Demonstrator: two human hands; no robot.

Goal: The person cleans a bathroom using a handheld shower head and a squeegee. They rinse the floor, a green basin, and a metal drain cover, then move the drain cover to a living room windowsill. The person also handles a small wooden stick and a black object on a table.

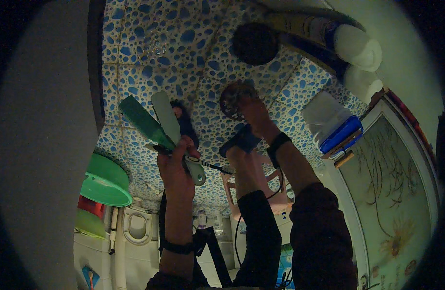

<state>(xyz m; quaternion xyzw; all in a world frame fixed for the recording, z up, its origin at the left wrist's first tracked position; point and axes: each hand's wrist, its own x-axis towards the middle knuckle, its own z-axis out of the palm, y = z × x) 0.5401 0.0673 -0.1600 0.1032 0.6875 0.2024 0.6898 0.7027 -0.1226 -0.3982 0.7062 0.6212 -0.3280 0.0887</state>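
My left hand grips several long tools together: a green flat-bladed spatula or brush, a pale flat-bladed one, and what looks like a dark-and-white striped handle. A pale handle end with a hole sticks out below the fingers. To the right, my right hand reaches down to a round, dark object on the pebble-patterned floor. Its fingertips touch or overlap this object; the dim light hides whether they grip it.
Around me are a pink plastic stool, a green basin, a toilet and a dark round thing on the floor. A clear container with a blue rim stands near the decorated door.
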